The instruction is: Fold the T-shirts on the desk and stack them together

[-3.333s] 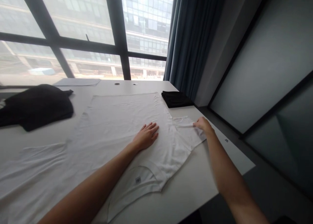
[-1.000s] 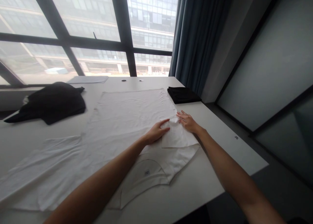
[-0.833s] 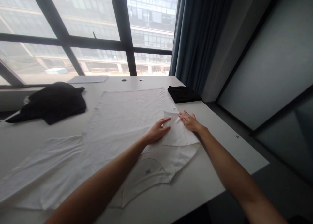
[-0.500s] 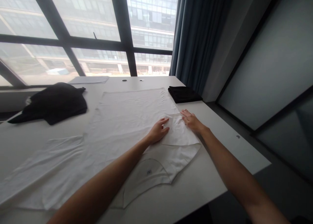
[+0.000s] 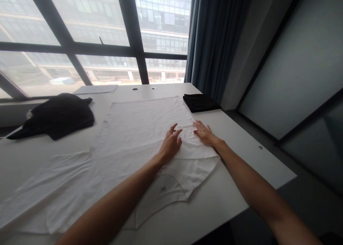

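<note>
A white T-shirt (image 5: 134, 127) lies spread on the table, its neckline toward me and its hem toward the window. One sleeve stretches out to the left; the right sleeve is folded inward over the body. My left hand (image 5: 170, 144) is over the shirt beside that folded sleeve, fingers apart and holding nothing. On the shirt's right edge rests my right hand (image 5: 204, 133), flat with its fingers spread. Whether the left fingertips touch the fabric I cannot tell.
A crumpled black garment (image 5: 60, 114) lies on the left of the white table (image 5: 257, 163). A folded black cloth (image 5: 201, 103) sits near the far right edge. White sheets (image 5: 95, 89) lie by the window, and a blue curtain (image 5: 211, 41) hangs behind.
My left hand has lifted and opened off the folded sleeve, its fingers now raised. My right hand has slid slightly left along the shirt's edge.
</note>
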Action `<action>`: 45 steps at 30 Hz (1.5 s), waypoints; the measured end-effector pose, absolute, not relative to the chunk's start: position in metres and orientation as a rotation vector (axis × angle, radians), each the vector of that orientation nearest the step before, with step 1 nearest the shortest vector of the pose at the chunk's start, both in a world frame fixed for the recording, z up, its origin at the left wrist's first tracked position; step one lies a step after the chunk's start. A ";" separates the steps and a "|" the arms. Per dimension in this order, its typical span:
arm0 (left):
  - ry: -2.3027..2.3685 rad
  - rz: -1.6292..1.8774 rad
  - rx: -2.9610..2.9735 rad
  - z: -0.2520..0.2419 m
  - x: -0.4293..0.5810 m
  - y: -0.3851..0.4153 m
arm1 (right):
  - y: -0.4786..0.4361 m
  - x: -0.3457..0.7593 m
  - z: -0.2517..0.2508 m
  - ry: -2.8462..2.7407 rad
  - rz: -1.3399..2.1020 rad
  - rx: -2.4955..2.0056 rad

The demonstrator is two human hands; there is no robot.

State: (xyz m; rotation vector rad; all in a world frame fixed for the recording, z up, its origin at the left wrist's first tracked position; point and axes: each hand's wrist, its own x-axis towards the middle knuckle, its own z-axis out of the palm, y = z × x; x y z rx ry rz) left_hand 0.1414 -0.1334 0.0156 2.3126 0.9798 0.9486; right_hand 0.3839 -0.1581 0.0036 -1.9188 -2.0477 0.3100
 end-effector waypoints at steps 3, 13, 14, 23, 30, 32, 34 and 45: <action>0.600 0.769 2.580 0.031 0.143 -0.154 | -0.157 0.388 0.006 -1.984 0.273 -1.881; 0.044 0.220 2.602 0.044 0.149 -0.197 | -0.158 0.386 0.005 -2.123 0.372 -1.963; 0.058 0.232 2.607 0.047 0.150 -0.197 | -0.159 0.385 0.006 -2.115 0.377 -1.960; 0.145 0.303 2.762 0.029 0.194 -0.208 | -0.153 0.397 0.004 -1.855 0.458 -1.781; 0.159 0.271 2.791 0.008 0.191 -0.214 | -0.147 0.402 0.002 -1.897 0.323 -1.694; 0.133 0.260 2.778 0.010 0.190 -0.214 | -0.147 0.397 0.001 -2.004 0.356 -1.745; 0.096 0.250 2.752 0.013 0.189 -0.213 | -0.148 0.392 -0.001 -2.106 0.397 -1.816; 0.783 0.713 2.582 0.023 0.179 -0.174 | -0.148 0.401 0.006 -1.761 0.045 -1.824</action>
